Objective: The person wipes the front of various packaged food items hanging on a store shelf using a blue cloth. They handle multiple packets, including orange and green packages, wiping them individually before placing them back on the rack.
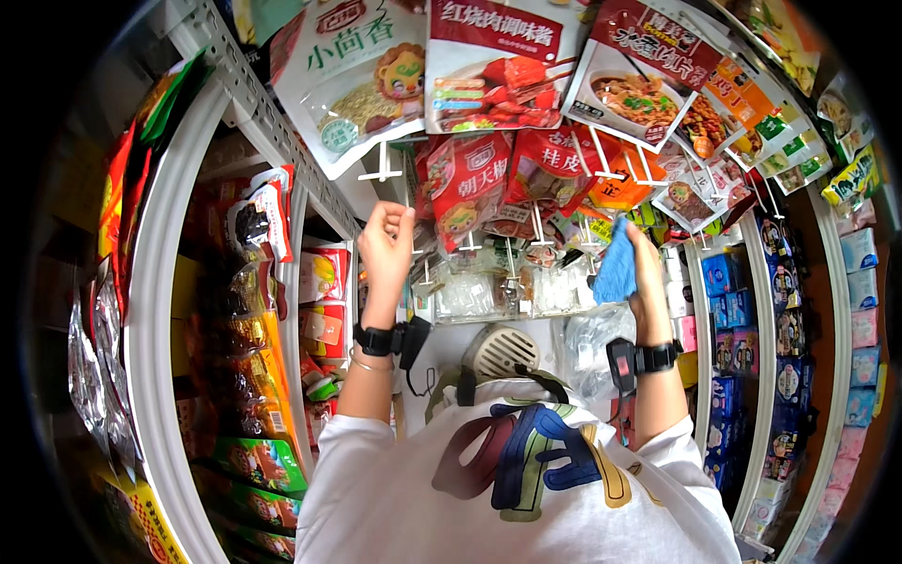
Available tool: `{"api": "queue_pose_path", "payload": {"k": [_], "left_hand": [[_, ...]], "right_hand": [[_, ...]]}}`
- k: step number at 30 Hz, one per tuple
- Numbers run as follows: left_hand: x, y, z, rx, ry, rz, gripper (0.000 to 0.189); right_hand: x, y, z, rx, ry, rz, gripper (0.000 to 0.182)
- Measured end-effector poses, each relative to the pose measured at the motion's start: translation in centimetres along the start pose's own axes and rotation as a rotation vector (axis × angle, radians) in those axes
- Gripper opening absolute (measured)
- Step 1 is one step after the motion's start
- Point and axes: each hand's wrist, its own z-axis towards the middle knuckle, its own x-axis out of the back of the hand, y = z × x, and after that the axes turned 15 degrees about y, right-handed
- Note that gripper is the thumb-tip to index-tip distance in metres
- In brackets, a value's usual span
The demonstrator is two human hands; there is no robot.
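Note:
Before me, printed food pouches hang on white display hooks. My left hand (pixel 387 243) is raised at centre left with curled fingers, beside a white hook (pixel 381 169) below a white and green seasoning pouch (pixel 359 77); whether it pinches anything small cannot be told. A blue cloth (pixel 616 266) is held in my right hand (pixel 645 264), near the lower hooks at the right. Red spice pouches (pixel 471 185) hang between the two hands. Above them is a red and white sauce pouch (pixel 497 70), with a dark red pouch (pixel 638 77) to its right.
Curved white shelf edges (pixel 158 282) with stacked snack packs (pixel 257 366) run down the left. On the right stand shelves of blue packs (pixel 729 310). Below the hooks lie clear plastic packages (pixel 468 296), a plastic bag (pixel 599 345) and a slotted stool top (pixel 502 350).

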Motion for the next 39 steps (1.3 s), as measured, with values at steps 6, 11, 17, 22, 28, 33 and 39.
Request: {"api": "queue_pose_path", "payload": {"k": [6,11,17,22,28,33,39], "left_hand": [[-4.2,6.6,-3.2,-0.115,-0.313,-0.158,0.014],[-8.4,6.8,-3.5,-0.216,-0.380,-0.030,0.033],[-10.3,7.2,-4.4,-0.214,-0.101,-0.034,0.023],[-8.6,5.6,-4.2,-0.215,0.371,0.025,0.026],[-7.9,1.9,-1.9,-0.123,0.425,-0.020,0.042],[-8.1,-1.7,0.3,0.153,0.042,-0.363,0.029],[-8.6,-2.5,3.5,0.217,-0.005,-0.402,0.018]], "right_hand": [[-1.1,2.4,8.8,0.467,-0.057,-0.321,0.037],[-1.9,3.0,10.8,0.552,-0.135,-0.340,0.037],[-3.0,3.0,11.3,0.524,-0.161,-0.179,0.039],[-3.4,2.6,11.3,0.569,-0.138,-0.208,0.039],[-3.9,3.6,11.9,0.504,-0.074,-0.214,0.032],[-3.7,2.1,10.1,0.410,-0.063,-0.177,0.028],[-3.5,2.6,11.1,0.458,-0.059,-0.143,0.027]]}}
